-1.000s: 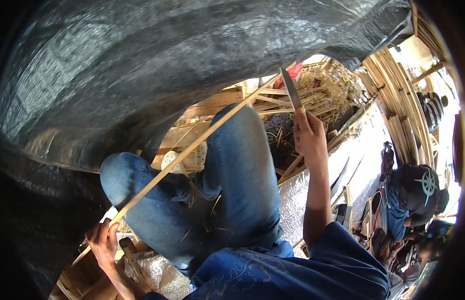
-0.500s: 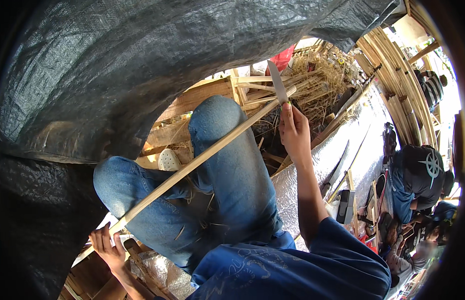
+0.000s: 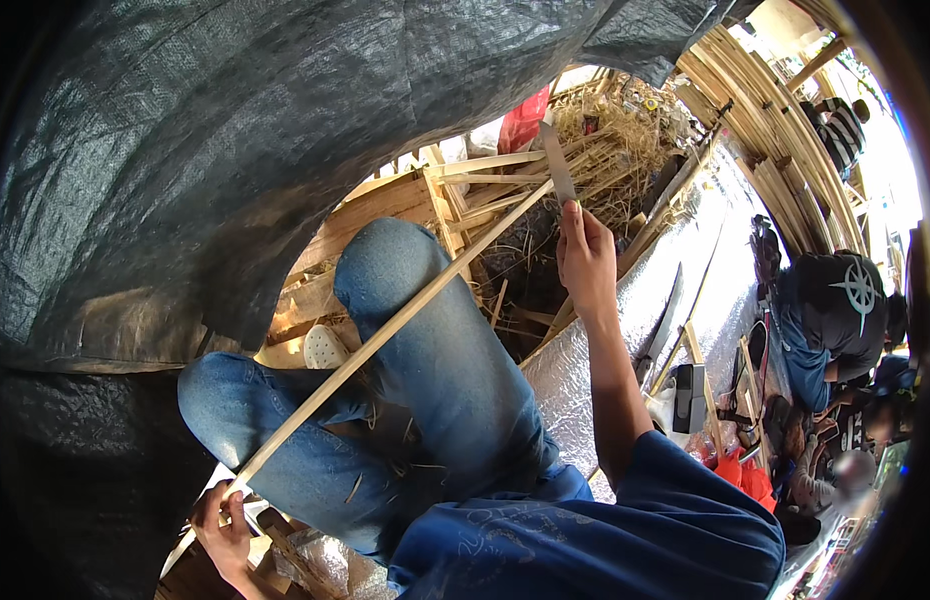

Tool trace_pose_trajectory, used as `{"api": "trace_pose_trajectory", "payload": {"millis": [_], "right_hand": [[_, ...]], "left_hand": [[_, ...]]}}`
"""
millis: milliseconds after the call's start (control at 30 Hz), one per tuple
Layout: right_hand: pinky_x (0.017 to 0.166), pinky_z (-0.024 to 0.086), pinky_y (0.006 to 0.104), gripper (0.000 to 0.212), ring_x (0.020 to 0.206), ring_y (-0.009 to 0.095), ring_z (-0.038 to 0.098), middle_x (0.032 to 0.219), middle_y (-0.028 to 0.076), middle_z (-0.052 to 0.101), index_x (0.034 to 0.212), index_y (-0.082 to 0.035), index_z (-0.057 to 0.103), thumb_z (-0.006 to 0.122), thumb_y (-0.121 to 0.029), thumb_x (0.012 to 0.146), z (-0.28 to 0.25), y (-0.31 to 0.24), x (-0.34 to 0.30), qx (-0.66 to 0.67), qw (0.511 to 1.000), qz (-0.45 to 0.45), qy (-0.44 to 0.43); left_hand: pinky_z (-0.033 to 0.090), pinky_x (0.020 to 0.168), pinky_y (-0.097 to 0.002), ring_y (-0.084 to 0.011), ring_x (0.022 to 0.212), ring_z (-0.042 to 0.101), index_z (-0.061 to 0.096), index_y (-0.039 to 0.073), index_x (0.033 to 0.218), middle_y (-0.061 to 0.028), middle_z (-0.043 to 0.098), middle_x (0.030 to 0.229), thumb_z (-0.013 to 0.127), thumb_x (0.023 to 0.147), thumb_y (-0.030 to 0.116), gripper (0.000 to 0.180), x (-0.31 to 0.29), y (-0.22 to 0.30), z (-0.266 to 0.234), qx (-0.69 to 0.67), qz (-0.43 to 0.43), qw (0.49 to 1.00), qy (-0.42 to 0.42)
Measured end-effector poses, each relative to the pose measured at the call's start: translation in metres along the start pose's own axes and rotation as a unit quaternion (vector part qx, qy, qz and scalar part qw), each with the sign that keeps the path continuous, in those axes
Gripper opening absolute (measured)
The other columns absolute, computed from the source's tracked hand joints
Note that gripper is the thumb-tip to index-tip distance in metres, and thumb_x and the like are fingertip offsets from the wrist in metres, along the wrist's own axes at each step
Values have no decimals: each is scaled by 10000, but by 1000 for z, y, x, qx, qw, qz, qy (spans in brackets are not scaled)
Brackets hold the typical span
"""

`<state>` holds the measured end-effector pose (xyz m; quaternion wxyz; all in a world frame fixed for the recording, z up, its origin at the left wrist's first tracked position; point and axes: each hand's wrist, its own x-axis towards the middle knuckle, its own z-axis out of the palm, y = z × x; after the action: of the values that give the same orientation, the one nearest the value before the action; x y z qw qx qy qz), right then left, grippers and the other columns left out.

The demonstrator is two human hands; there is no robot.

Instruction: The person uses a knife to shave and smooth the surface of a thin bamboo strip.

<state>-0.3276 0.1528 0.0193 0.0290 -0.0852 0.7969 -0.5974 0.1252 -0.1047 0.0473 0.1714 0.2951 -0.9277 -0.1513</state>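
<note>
My left hand (image 3: 223,532) is closed round the near end of a long, pale wooden strip (image 3: 385,335), which slants up across my jeans. My right hand (image 3: 587,258) grips a knife (image 3: 557,163) with its blade pointing up and away. The knife's handle is hidden in my fingers. Beside the lower part of the blade lies the strip's far end; whether they touch I cannot tell. Both my knees are bent, and bits of wood shaving lie on the jeans.
A dark tarpaulin (image 3: 245,150) hangs over the left and top. Thin strips and curly shavings (image 3: 615,150) are heaped ahead. On the silvery sheet (image 3: 565,385) to the right lies a long dark blade (image 3: 663,320). Stacked slats (image 3: 785,130) and a crouching person (image 3: 835,310) are farther right.
The strip has turned a little in my left hand, its narrower side now showing. Its far end has shifted slightly down and left from the knife. My view has also shifted.
</note>
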Motion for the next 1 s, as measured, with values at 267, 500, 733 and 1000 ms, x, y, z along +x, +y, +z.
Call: {"api": "trace_pose_trajectory", "payload": {"millis": [267,500,733,1000], "right_hand": [[493,324,321,483,525,127,357,530,54,384,736,20,497,435,-396,975,-11,-4,-2,-134,991,-1,9],[444,329,342,496,459,147,418,512,59,426,761,31,546,393,-383,987,4,-13,-21,-142,989,-10,-29],[439,318,338,344,461,142,389,523,72,451,764,10,539,461,-251,975,40,-35,-98,-132,970,-61,-197],[489,366,346,435,508,139,457,537,89,477,811,25,568,458,-364,971,14,-29,-56,-148,980,-9,-136]], "left_hand": [[410,561,-408,-314,617,560,601,-7,911,-151,634,790,607,873,114,128,2,-13,17,88,157,980,86],[413,549,-397,-307,601,564,613,-17,889,-145,633,754,582,902,134,154,-2,-25,33,93,153,976,126],[474,674,-417,-331,722,595,623,-25,900,-161,626,794,685,812,144,200,2,-2,32,119,97,982,111],[480,646,-367,-251,709,581,650,41,1023,-65,636,845,716,774,143,276,84,112,54,34,180,981,58]]}}
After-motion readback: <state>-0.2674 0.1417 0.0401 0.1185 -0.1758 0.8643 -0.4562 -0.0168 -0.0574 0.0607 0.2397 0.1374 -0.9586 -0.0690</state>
